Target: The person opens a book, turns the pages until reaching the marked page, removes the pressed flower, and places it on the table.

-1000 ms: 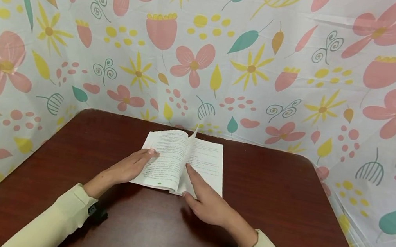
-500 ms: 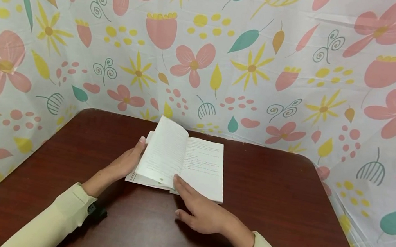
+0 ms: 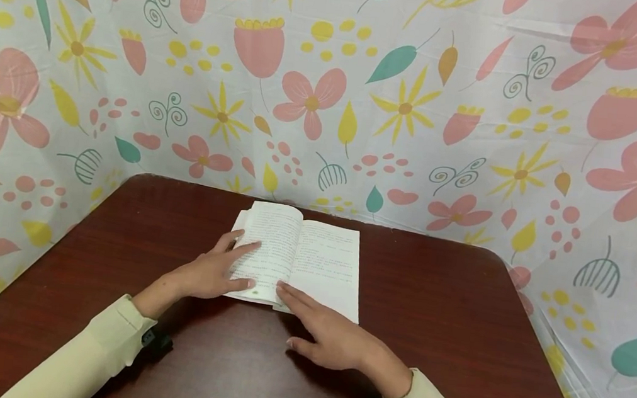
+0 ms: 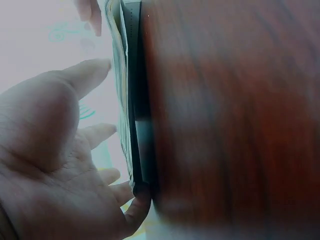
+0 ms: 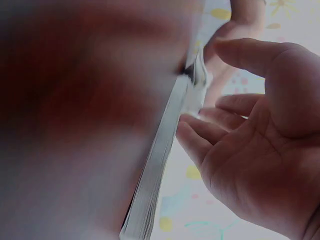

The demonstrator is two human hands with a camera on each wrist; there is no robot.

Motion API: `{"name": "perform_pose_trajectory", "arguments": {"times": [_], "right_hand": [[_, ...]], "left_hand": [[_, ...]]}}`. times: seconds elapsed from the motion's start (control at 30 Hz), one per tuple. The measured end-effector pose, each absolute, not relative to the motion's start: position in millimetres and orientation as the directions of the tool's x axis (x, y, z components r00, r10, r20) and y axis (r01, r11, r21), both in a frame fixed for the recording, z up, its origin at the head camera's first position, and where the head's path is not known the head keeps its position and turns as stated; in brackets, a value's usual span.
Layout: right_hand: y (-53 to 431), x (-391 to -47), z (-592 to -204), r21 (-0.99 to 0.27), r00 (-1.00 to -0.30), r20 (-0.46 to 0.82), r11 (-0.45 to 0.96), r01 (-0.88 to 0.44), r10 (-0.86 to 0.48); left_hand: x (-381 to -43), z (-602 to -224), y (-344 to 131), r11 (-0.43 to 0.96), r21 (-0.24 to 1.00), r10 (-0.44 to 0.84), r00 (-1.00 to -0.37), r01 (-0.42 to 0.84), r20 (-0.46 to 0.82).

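An open book (image 3: 325, 256) lies on the table, with printed text on both pages. My left hand (image 3: 206, 276) rests on the left page, its fingers spread across the paper. Near the bottom of the centre fold, the fingertips of my right hand (image 3: 335, 336) touch the book, with the thumb apart from the other fingers. The left wrist view shows the book's page edges (image 4: 120, 85) beside my spread fingers. In the right wrist view, the thick page block (image 5: 152, 175) lies beside my extended fingers.
The dark red-brown table (image 3: 434, 310) has rounded far corners. A white curtain (image 3: 478, 61) with pink, yellow and green flowers and leaves stands behind and on both sides. A black wrist device (image 3: 156, 340) shows under the left sleeve.
A raised page has turned over from right to left and now lies on the left side. My left hand has moved off the page and back onto it; the right hand has shifted slightly left.
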State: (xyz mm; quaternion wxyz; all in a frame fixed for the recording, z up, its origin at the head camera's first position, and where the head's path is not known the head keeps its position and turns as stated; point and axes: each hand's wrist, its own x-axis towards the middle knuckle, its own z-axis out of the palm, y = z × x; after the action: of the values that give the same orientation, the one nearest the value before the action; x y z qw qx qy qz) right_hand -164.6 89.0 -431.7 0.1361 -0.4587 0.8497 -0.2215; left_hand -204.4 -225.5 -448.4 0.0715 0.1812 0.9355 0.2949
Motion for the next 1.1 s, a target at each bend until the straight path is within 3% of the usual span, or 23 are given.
{"name": "perform_pose_trajectory", "arguments": {"times": [0.17, 0.4, 0.63, 0.87, 1.1], "right_hand": [[99, -177, -432, -0.453, -0.591, 0.01, 0.523, -0.722, -0.807], [109, -189, -432, -0.277, -0.635, 0.053, 0.6, -0.751, -0.771], [114, -196, -431, -0.25, -0.66, 0.088, 0.625, -0.739, -0.746], [120, -199, -425, -0.28, -0.634, 0.08, 0.593, -0.755, -0.769], [125, -204, -422, -0.242, -0.613, 0.198, 0.569, -0.786, -0.765]], "left_hand": [[-203, -449, -227, 0.778, 0.539, 0.418, -0.907, 0.322, -0.062], [-201, -449, -227, 0.777, 0.525, 0.439, -0.897, 0.347, -0.056], [-201, -447, -226, 0.789, 0.52, 0.429, -0.899, 0.328, -0.084], [-200, -446, -226, 0.799, 0.506, 0.428, -0.898, 0.324, -0.102], [-200, -445, -227, 0.795, 0.511, 0.434, -0.895, 0.326, -0.104]]}}
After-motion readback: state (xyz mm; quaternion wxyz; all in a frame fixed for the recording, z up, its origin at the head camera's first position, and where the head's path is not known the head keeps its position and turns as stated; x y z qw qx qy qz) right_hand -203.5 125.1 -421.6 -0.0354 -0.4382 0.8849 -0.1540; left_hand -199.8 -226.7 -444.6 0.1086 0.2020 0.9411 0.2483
